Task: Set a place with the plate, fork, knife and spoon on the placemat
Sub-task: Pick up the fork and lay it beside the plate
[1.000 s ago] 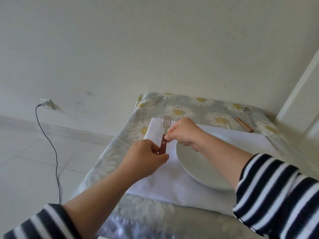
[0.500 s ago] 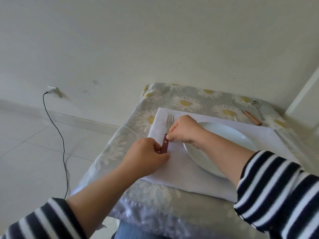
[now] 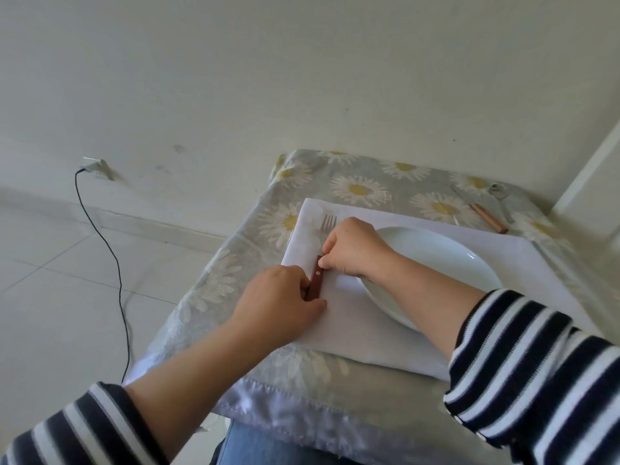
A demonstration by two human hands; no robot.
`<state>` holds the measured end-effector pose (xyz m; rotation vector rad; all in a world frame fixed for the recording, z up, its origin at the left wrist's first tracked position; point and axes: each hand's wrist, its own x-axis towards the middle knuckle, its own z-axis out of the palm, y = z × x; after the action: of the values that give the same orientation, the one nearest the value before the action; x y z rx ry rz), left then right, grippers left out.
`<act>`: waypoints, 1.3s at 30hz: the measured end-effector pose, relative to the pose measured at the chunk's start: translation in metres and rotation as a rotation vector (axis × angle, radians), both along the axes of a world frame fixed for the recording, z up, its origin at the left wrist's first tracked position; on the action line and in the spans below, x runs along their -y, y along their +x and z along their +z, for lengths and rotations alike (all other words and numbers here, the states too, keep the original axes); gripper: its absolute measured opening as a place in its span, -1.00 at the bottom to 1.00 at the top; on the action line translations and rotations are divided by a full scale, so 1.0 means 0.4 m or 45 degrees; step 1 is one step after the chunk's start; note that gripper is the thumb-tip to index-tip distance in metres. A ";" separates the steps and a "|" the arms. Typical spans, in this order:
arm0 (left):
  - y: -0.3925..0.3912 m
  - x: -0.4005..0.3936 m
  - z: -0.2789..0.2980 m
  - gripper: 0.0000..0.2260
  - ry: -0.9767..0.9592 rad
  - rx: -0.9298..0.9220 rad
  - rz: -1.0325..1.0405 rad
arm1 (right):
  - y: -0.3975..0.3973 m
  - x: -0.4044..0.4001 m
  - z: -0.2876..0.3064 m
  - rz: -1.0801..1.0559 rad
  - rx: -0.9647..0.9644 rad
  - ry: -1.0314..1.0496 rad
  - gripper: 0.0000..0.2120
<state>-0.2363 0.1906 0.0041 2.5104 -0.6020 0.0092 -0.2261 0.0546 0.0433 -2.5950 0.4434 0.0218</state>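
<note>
A white placemat (image 3: pixel 355 323) lies on the daisy-print tablecloth. On it sits a white plate (image 3: pixel 432 256). Left of the plate, a fork (image 3: pixel 317 275) with a red-brown handle lies flat on the mat, tines pointing away from me. My left hand (image 3: pixel 278 303) pinches the near end of the handle. My right hand (image 3: pixel 352 251) grips the fork where handle meets metal, hiding its neck. A knife (image 3: pixel 483 214) with a light wooden handle and a metal spoon (image 3: pixel 500 196) rest on the cloth at the far right, off the mat.
The small table (image 3: pixel 302 374) stands against a pale wall, its front edge over my lap. A black cable (image 3: pixel 110 260) runs from a wall socket down across the tiled floor on the left. A white door frame (image 3: pixel 590 169) rises at the right.
The view has tilted down and nearer, so the table sits lower in frame. Both hands stay on the fork, which has settled lower onto the mat beside the plate.
</note>
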 end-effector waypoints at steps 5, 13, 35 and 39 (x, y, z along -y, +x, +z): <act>-0.003 0.002 -0.001 -0.74 0.090 0.085 -0.050 | 0.006 -0.011 -0.002 0.016 -0.054 -0.088 -0.76; 0.006 0.001 0.012 -0.65 0.060 -0.015 -0.095 | 0.001 -0.022 0.002 0.061 -0.063 -0.173 -0.79; 0.111 0.237 0.084 -0.78 -0.071 0.043 -0.129 | -0.063 0.208 0.025 -0.148 0.339 -0.113 -0.86; 0.122 0.316 0.101 -0.77 -0.107 0.006 -0.162 | -0.077 0.278 0.026 -0.236 0.343 -0.128 -0.85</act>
<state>-0.1876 0.0641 0.0444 2.3878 -0.7470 -0.0064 -0.2567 -0.0565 0.0538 -2.5919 0.5948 -0.4181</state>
